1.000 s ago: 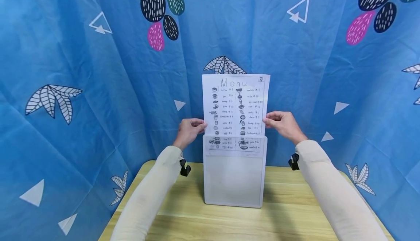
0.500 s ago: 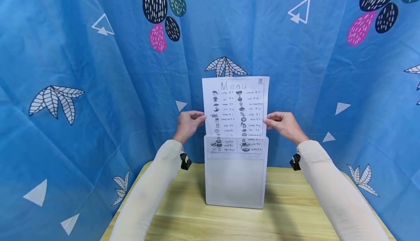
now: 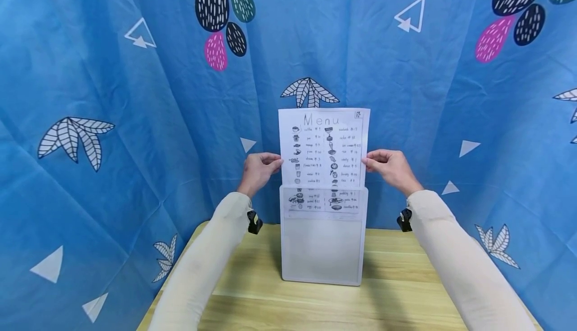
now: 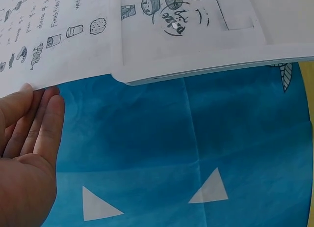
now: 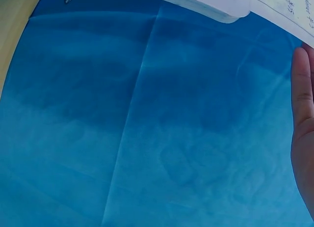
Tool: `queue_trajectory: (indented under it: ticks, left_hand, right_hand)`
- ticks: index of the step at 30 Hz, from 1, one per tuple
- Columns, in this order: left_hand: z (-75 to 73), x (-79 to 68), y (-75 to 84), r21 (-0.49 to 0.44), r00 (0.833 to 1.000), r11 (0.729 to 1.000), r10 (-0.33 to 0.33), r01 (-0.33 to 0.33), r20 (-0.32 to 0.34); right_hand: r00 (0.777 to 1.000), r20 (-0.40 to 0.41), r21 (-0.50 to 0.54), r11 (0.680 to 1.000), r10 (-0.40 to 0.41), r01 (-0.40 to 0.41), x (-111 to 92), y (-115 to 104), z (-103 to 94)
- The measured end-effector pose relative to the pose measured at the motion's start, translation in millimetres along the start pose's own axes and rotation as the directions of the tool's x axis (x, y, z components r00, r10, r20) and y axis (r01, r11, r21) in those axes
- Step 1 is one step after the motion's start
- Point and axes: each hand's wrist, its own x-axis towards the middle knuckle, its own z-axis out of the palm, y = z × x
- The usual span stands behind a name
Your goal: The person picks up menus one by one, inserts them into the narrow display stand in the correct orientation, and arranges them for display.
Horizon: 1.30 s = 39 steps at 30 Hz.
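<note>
On a pale yellow wood-grain counter [image 3: 252, 296], standing on edge, a flat, rounded-corner clear whitish plastic holder [image 3: 322, 251]. Out of its top, a white paper sheet [image 3: 323, 155] headed "Menu", with black drawings, words and prices in two columns: last rows inside, visible through the plastic; most of the page above the rim. At the sheet's opposite side edges, left hand [image 3: 259, 172] and right hand [image 3: 393, 169], each nearly closed, pinching the paper between thumb and fingers. Around both arms, cream sleeves [image 3: 203, 266]. Behind, a blue fabric curtain [image 3: 396, 85] with white triangles and leaf prints.
</note>
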Motion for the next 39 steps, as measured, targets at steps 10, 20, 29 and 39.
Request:
queue_trajectory:
  ticks: [10, 20, 29, 39]
  left_hand:
    - [1.6, -4.3, -5.6, 0.001, 1.000, 1.000, -0.012, 0.012, 0.015]
    - [2.4, -7.0, -10.2, 0.009, 1.000, 1.000, -0.018, 0.018, 0.024]
    - [3.8, -9.4, -12.8, 0.014, 1.000, 1.000, -0.009, 0.009, 0.024]
    - [4.7, -9.9, -17.1, 0.022, 1.000, 1.000, -0.006, 0.005, 0.031]
  right_hand:
    - [1.000, 0.014, 0.012, 1.000, 0.009, -0.009, -3, 4, 1.6]
    - [0.999, 0.032, 0.034, 0.999, 0.027, -0.028, -5, 8, 4.2]
    - [1.000, 0.022, 0.043, 0.999, 0.009, -0.010, -7, 12, 6.0]
    - [0.999, 0.032, 0.059, 0.998, 0.015, -0.017, -9, 12, 6.5]
